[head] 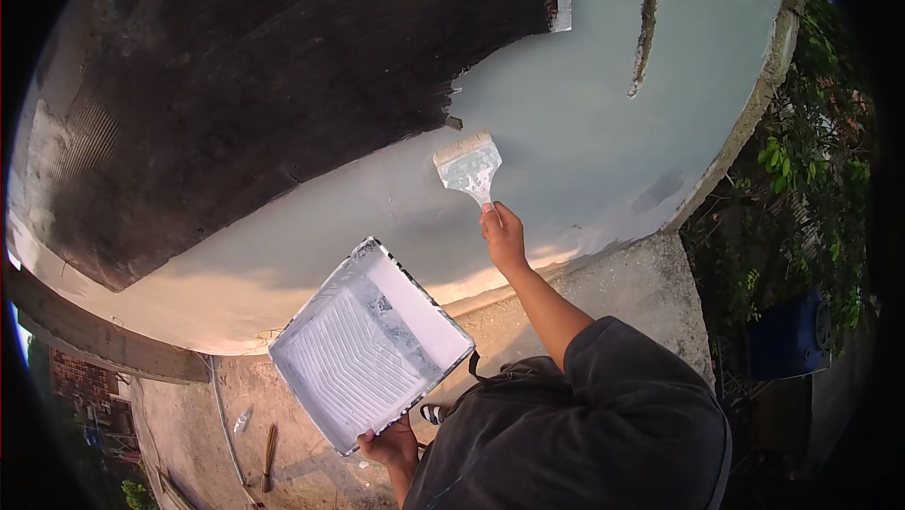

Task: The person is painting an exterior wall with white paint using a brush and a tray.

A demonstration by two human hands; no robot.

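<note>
My right hand (503, 238) grips the handle of a wide flat paintbrush (469, 163). Its pale bristles point up toward the painted wall (565, 128); whether they touch it I cannot tell. The brush's head is smeared with white and pale blue-grey paint. With my left hand (392, 445) I hold a paint roller tray (353, 361) by its near edge, thumb on the rim. White paint (417, 305) lies in the tray's deep end, and the ribbed slope is coated with it. Dark paint marks run along the rim.
A large dark sheet (247, 86) with a ragged edge covers much of the wall. A crack (647, 22) runs down the wall's upper right. On the concrete floor (191, 432) lie a bottle (242, 421), a broom (269, 457) and a hose (223, 411). A blue barrel (785, 340) and foliage are at right.
</note>
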